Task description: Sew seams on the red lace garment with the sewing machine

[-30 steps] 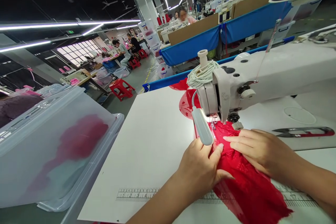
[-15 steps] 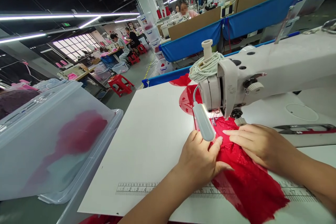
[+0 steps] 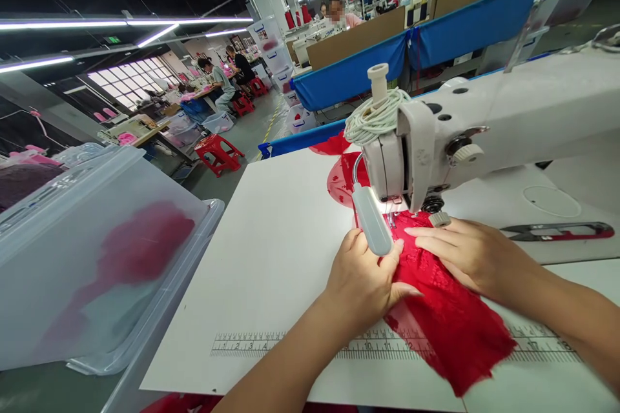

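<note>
A strip of red lace fabric [image 3: 450, 329] runs from under the sewing machine's presser foot [image 3: 391, 219] toward me, its ragged end lying over a printed ruler. My left hand [image 3: 365, 277] rests on the fabric's left edge, thumb and index finger spread apart; some of its fingers are behind the small lamp [image 3: 372, 219]. Flat on the fabric's right side lies my right hand [image 3: 467, 251], fingers stretched toward the needle area. The white sewing machine [image 3: 465, 122] stands over the cloth. Beyond its head, more sheer red fabric [image 3: 340, 181] spreads on the table.
Black-and-red thread snips [image 3: 557, 231] lie right of my right hand. The printed ruler [image 3: 252, 343] crosses the white table [image 3: 271, 239] near its front. A translucent plastic bin [image 3: 97, 258] stands at left. Farther back are a red stool [image 3: 219, 153] and people seated at workstations.
The red fabric has slid a little farther toward the presser foot, its loose end drawing forward. Both hands stay on it in nearly the same pose. The view has shifted slightly.
</note>
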`<state>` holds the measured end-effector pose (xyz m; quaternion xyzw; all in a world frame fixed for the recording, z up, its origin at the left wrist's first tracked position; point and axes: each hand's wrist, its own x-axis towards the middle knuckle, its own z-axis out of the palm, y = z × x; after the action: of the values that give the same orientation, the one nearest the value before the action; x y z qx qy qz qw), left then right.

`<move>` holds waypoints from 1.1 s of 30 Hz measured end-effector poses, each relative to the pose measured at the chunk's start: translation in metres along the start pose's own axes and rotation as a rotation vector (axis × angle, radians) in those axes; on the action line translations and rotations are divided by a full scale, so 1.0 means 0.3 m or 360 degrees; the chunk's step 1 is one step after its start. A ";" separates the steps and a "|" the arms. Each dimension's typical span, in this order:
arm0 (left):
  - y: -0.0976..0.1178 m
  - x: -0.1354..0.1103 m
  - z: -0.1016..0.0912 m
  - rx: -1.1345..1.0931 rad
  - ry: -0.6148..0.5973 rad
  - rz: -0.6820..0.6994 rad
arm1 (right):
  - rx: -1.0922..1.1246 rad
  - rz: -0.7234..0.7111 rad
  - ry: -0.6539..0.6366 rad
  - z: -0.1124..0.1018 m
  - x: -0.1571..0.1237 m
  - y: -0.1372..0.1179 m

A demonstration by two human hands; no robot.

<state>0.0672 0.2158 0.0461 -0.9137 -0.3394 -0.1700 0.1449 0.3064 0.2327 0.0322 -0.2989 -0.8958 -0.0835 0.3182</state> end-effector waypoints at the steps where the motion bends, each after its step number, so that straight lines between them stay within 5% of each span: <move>1: -0.002 0.001 0.001 -0.0004 -0.0003 -0.0006 | 0.0001 -0.0013 -0.0016 -0.002 0.002 0.002; 8: -0.016 0.012 -0.004 -0.0150 0.0021 0.0061 | 0.0037 0.0050 -0.0066 -0.005 -0.004 0.003; 14: -0.013 0.030 -0.011 -0.0267 -0.0199 0.0161 | 0.0199 -0.0031 -0.0188 -0.024 -0.009 -0.019; 24: -0.002 0.022 -0.034 -0.0250 -0.0334 0.0023 | 0.0196 0.0044 -0.0099 0.000 -0.030 -0.010; 33: 0.016 -0.012 -0.001 -0.0078 -0.0174 0.0069 | 0.0240 0.0075 -0.0106 0.003 -0.039 -0.013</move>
<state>0.0678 0.2100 0.0441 -0.9321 -0.3226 -0.1250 0.1073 0.3108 0.2243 0.0244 -0.2976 -0.9023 0.0017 0.3118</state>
